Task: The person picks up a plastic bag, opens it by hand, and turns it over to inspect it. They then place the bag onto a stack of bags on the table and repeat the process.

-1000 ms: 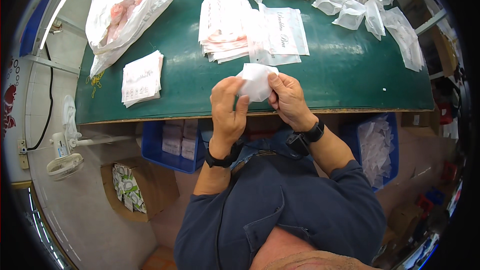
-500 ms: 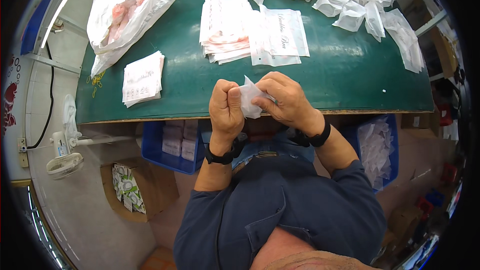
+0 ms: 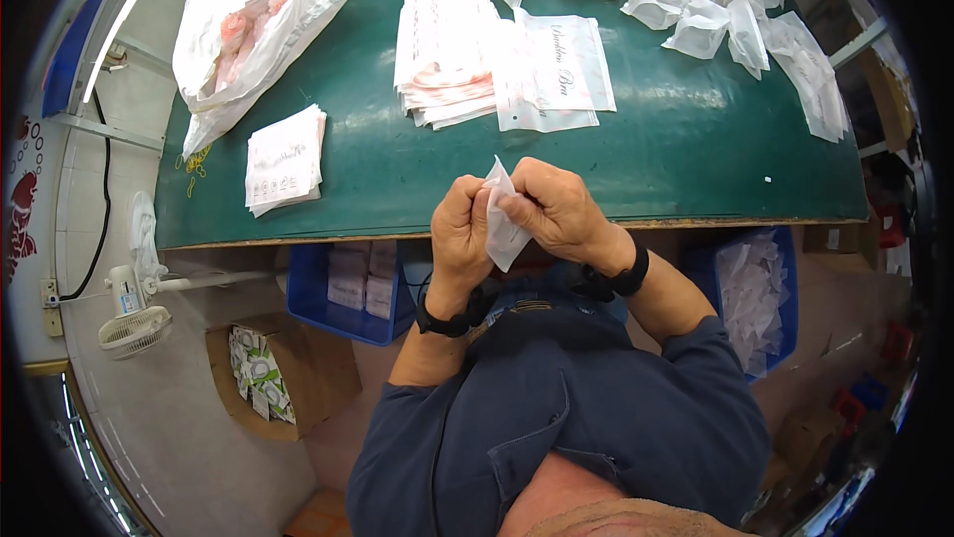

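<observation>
A small translucent white plastic bag (image 3: 505, 229) is pinched between my two hands, in front of the table's near edge. My left hand (image 3: 463, 229) is closed on its left side, thumb up. My right hand (image 3: 558, 207) grips the bag's upper right side, with thumb and bent fingers pressed together. What the bag contains, if anything, cannot be made out. Beyond my hands, on the green table (image 3: 368, 174), lie a stack of flat printed pouches (image 3: 445, 55) and, beside it, a frosted printed bag (image 3: 556, 70).
A smaller stack of printed cards or pouches (image 3: 285, 161) lies at the left, near a large white sack (image 3: 214, 30) with pink items. Many frosted bags (image 3: 696, 0) cover the far right. Below the table are a blue bin (image 3: 308, 279), another blue bin (image 3: 790, 289), a cardboard box (image 3: 323, 378) and a fan (image 3: 134, 328).
Both hands have come slightly lower, toward my body, and the bag between them has turned more upright and now hangs lower. My hands keep their hold on it.
</observation>
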Tool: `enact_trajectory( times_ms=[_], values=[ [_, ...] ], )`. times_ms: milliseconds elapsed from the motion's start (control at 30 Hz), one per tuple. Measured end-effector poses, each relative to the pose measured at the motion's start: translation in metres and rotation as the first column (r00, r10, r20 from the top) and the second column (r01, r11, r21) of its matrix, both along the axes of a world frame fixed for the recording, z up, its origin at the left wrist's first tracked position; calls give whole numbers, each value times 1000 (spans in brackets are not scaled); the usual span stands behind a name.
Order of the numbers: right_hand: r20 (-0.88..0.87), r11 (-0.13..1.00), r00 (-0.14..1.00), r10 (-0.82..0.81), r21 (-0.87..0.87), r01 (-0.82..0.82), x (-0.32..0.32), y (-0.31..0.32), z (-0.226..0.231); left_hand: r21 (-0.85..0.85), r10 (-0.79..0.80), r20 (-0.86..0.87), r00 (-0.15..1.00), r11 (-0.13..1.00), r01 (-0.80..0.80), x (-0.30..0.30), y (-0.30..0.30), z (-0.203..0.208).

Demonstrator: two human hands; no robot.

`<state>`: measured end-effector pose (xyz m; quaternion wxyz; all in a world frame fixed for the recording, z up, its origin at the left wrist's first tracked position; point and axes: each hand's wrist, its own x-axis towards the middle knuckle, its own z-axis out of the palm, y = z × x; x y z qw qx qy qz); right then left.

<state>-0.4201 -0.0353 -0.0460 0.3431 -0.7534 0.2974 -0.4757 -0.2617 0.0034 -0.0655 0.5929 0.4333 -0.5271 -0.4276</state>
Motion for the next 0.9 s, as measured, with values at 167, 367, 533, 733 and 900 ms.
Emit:
enact_trajectory(
  times_ms=[167, 367, 533, 733, 900],
  values=[
    [18, 998, 1000, -8, -68, 9, -6, -4, 7, -163, 53, 186, 981, 986, -22, 21, -5, 14],
    [60, 993, 991, -119, -13, 120, -6, -7, 6, -31, 169, 88, 982, 986, -167, 19, -8, 12],
    [-48, 960, 993, -109, -265, 92, -1, -7, -3, -196, 174, 256, 951, 973, -126, 13, -7, 3],
    [-31, 990, 991, -129, -54, 128, -11, -17, -8, -81, 213, 215, 953, 977, -200, 27, -4, 3],
    [-30, 983, 983, -183, 8, 183, -9, -10, 3, 5, 198, 77, 977, 980, -199, 27, -10, -14]
  ],
)
